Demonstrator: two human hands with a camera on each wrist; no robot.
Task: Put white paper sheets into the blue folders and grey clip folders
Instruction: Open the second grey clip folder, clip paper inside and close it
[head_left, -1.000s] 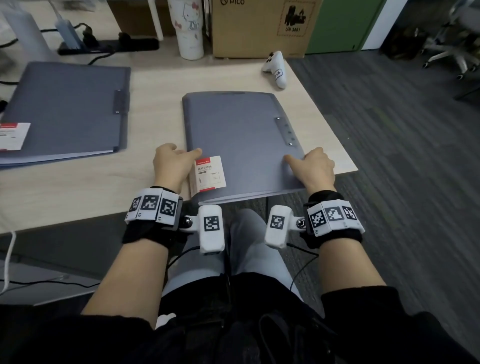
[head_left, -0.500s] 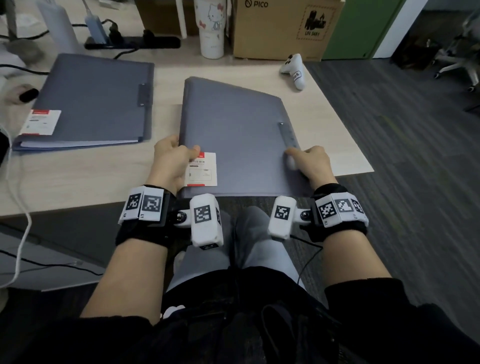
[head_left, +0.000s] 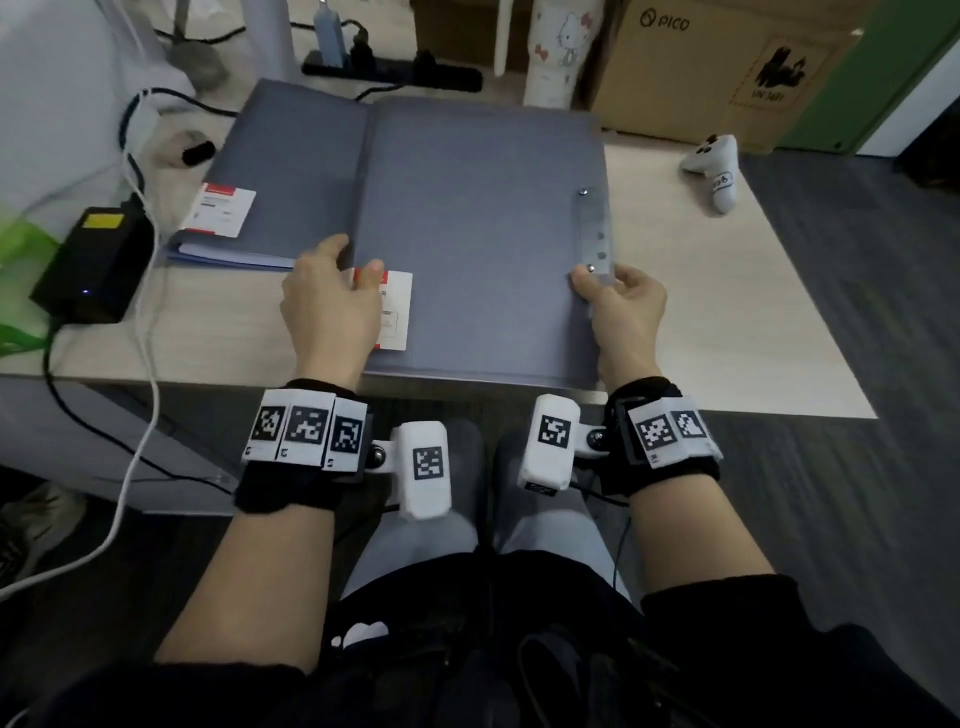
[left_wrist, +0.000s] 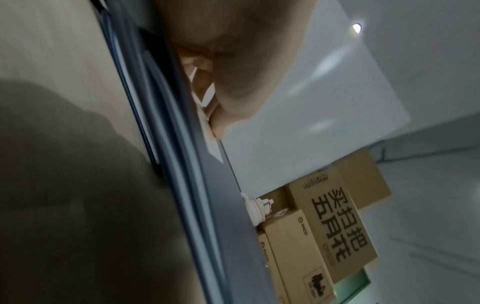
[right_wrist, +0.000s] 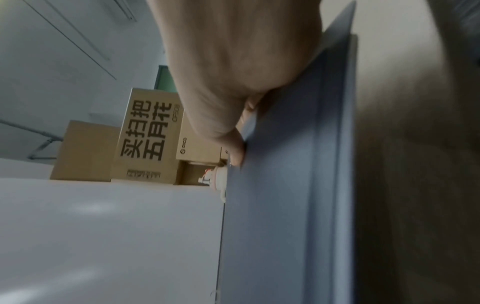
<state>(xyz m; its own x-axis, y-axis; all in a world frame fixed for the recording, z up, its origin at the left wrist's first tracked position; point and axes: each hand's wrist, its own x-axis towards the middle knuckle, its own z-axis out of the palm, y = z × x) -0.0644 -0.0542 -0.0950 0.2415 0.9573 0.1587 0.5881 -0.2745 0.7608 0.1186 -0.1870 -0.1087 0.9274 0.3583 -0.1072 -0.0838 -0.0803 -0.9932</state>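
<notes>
A closed grey folder (head_left: 478, 234) with a red-and-white label (head_left: 397, 312) and a snap strip (head_left: 592, 228) is held by both hands over the desk. My left hand (head_left: 356, 260) grips its left edge, thumb on the label. At the right edge, by the strip's lower snap, my right hand (head_left: 613, 291) pinches it. The left wrist view shows the left hand (left_wrist: 221, 92) curled round the folder (left_wrist: 202, 185) edge; the right wrist view shows the right hand (right_wrist: 233, 102) clamped on the folder (right_wrist: 280, 185). A second grey folder (head_left: 291, 156), with white sheets (head_left: 228, 254) showing at its edge, lies partly under the held one.
A white controller (head_left: 717, 171) lies at the desk's right rear. Cardboard boxes (head_left: 701, 78), a Hello Kitty cup (head_left: 558, 52) and a power strip (head_left: 395, 70) line the back. A black adapter (head_left: 88, 260) and a white cable (head_left: 145, 291) sit at the left.
The held folder has moved left and away, and now overlaps the second folder. Both hands went from resting on its near corners to gripping its side edges.
</notes>
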